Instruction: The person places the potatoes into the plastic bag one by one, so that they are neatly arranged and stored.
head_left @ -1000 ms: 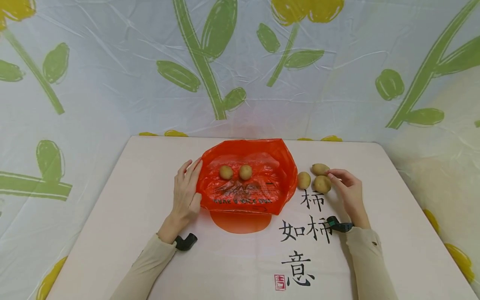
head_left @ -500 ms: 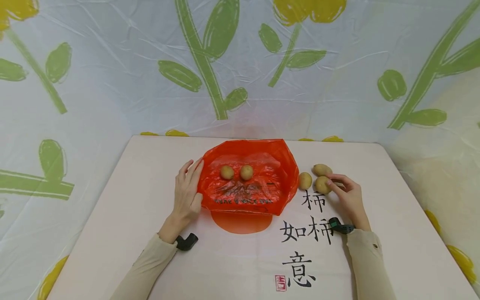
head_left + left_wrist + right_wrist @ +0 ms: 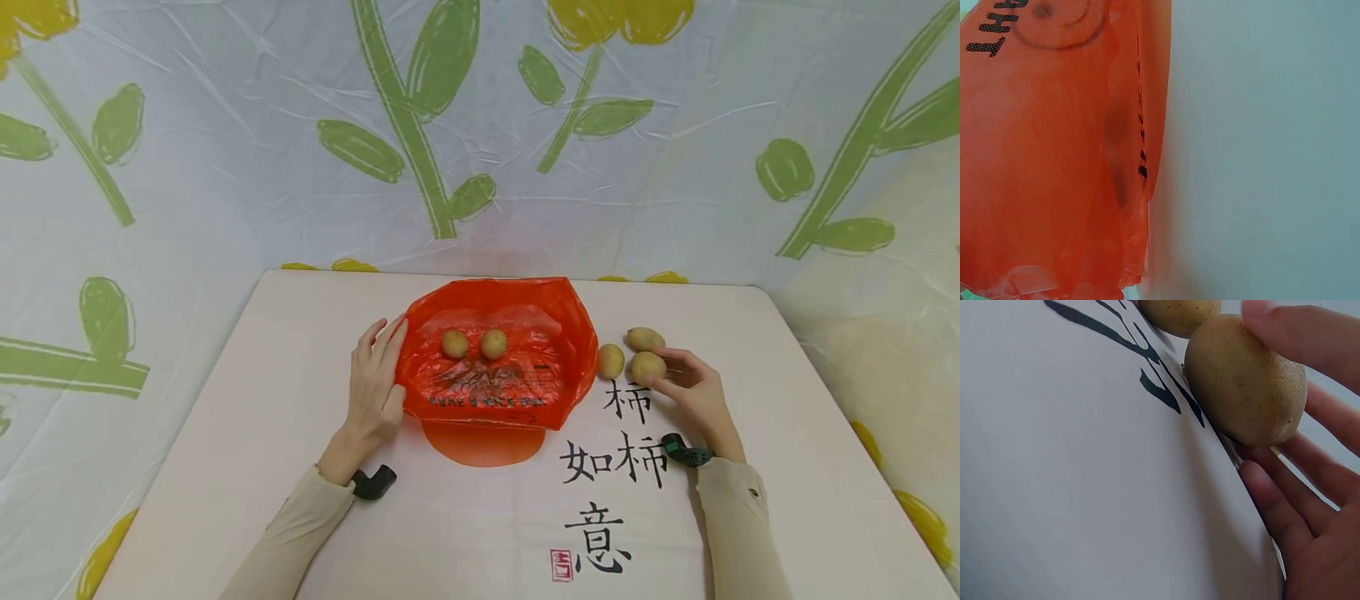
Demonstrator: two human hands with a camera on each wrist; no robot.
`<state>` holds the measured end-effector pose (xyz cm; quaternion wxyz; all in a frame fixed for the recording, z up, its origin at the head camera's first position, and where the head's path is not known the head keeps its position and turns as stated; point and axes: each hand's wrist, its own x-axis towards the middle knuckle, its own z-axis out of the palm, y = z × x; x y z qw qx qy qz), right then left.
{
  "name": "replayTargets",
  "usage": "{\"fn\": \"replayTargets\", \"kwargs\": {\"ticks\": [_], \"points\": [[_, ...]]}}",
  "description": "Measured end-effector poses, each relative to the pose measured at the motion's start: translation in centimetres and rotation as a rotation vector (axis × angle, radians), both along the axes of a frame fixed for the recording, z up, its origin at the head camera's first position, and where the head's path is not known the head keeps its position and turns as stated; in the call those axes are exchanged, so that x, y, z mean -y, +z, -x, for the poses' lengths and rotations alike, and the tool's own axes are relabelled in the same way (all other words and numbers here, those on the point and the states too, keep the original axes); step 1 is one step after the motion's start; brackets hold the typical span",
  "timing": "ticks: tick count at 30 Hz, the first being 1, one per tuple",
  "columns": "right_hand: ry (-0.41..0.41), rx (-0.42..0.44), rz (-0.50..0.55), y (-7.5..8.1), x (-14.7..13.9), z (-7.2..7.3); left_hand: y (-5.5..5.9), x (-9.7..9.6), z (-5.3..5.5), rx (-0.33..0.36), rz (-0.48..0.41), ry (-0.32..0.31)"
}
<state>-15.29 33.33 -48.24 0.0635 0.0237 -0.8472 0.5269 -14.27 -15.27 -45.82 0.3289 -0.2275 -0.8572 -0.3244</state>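
A red plastic bag lies with its mouth spread wide, two round potatoes sitting inside it. My left hand holds the bag's left edge; the left wrist view shows the bag's outer side but none of the hand. To the right of the bag, three potatoes rest on the table. My right hand grips the nearest one, thumb on its near side and fingers behind it. Close by are an oblong potato and another potato against the bag's right edge.
A pale cloth covers the table, with large black characters and a red seal mark printed on it. An orange printed disc shows below the bag. Flower-patterned sheeting hangs behind and at the sides.
My right hand has shifted from beside the oblong potato to the potato in front of it and now has its thumb and fingers around it. The left hand and bag stay put.
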Motion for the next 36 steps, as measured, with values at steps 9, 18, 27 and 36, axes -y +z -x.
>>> {"fn": "replayTargets", "kwargs": {"ticks": [9,18,27,36], "points": [[0.023,-0.023,-0.058,2.3,1.3,-0.9,0.0,0.0,0.0,0.007,-0.002,-0.005],[-0.014,-0.016,-0.086,0.2,0.2,-0.1,-0.1,0.0,0.1,-0.004,-0.003,-0.005],[-0.016,-0.022,-0.049,0.0,-0.1,0.2,-0.1,0.1,0.0,0.011,-0.002,-0.007],[-0.007,-0.047,-0.01,0.3,0.1,0.3,0.0,0.1,0.0,0.017,0.002,-0.001]]}}
